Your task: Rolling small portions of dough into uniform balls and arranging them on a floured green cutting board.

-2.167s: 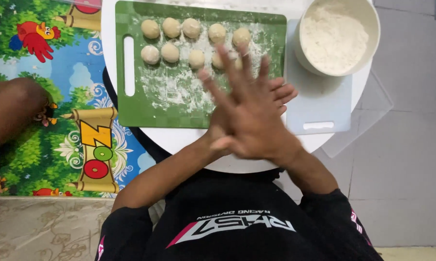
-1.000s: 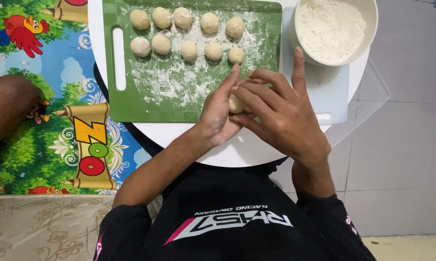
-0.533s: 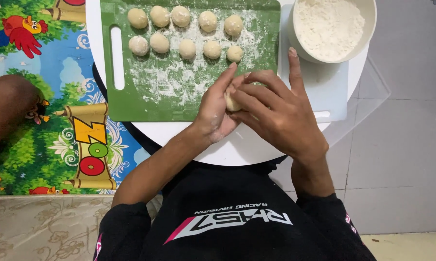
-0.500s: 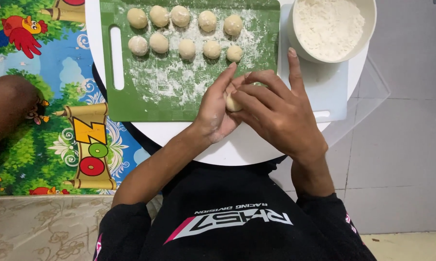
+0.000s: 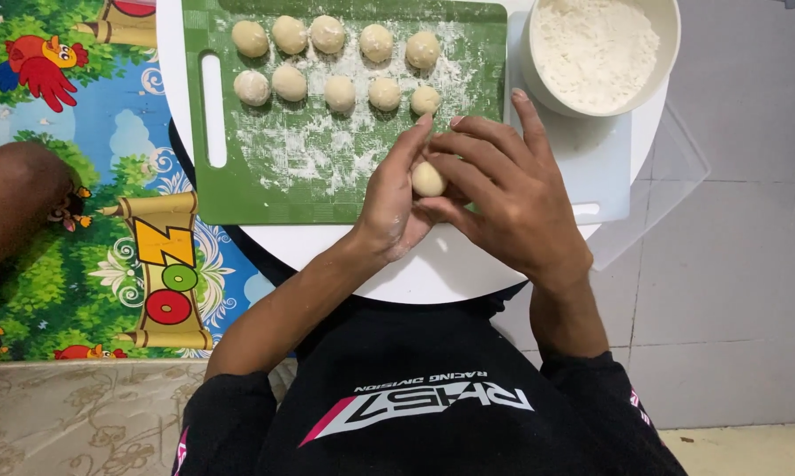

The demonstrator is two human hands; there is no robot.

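Dough ball [image 5: 428, 179] cupped between left hand [image 5: 395, 204] and right hand [image 5: 512, 198], both closed around it for shaping. Ten finished balls [image 5: 340, 92] ranked beyond hands on floured green cutting board [image 5: 318, 172]; flour bowl [image 5: 602, 51] kept beyond right hand.
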